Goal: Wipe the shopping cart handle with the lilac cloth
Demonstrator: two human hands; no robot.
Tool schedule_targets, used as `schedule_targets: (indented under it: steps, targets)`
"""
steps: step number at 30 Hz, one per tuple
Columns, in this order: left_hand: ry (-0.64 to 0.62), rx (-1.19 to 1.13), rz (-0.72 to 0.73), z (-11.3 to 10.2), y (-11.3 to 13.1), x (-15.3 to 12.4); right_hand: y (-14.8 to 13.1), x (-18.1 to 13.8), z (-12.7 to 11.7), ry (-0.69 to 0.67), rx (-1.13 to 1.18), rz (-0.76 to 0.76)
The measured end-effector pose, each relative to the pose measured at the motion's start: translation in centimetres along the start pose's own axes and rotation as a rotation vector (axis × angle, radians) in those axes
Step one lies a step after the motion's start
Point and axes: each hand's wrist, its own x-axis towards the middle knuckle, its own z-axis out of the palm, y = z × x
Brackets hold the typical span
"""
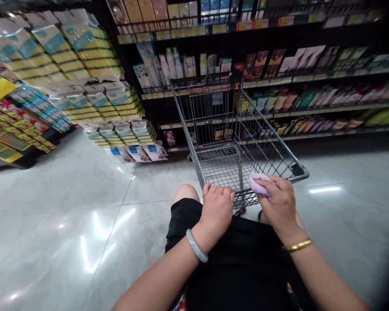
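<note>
A grey wire shopping cart (222,166) stands right in front of me, its wheels on the floor. My left hand (218,207), with a pale bangle at its wrist, has its fingers curled over the cart's near rim. Bunched in the fingers of my right hand (280,203) is a lilac cloth (259,185), held at the near right part of the cart. Whether the cloth touches the wire I cannot tell. A gold bracelet is on the right wrist.
Shelves (278,113) of bottles, tubes and boxes run behind the cart. Yellow sponge packs (89,47) hang at the left, with a colourful display rack (16,125) further left. Shiny grey floor (61,216) lies on both sides.
</note>
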Motion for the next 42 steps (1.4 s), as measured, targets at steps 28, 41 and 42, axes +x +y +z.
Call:
schedule_targets:
  steps: [28, 41, 42]
  targets:
    - [-0.615, 0.257, 0.325, 0.4, 4.6, 8.1, 0.5, -6.2, 3.5, 0.212, 0.494, 0.569]
    - [-0.489, 0.318, 0.451, 2.3, 9.1, 9.7, 2.5, -4.1, 1.1, 0.407, 0.568, 0.737]
    - [-0.488, 0.314, 0.462, 2.5, 9.7, 10.1, 3.0, -4.2, 1.2, 0.421, 0.570, 0.721]
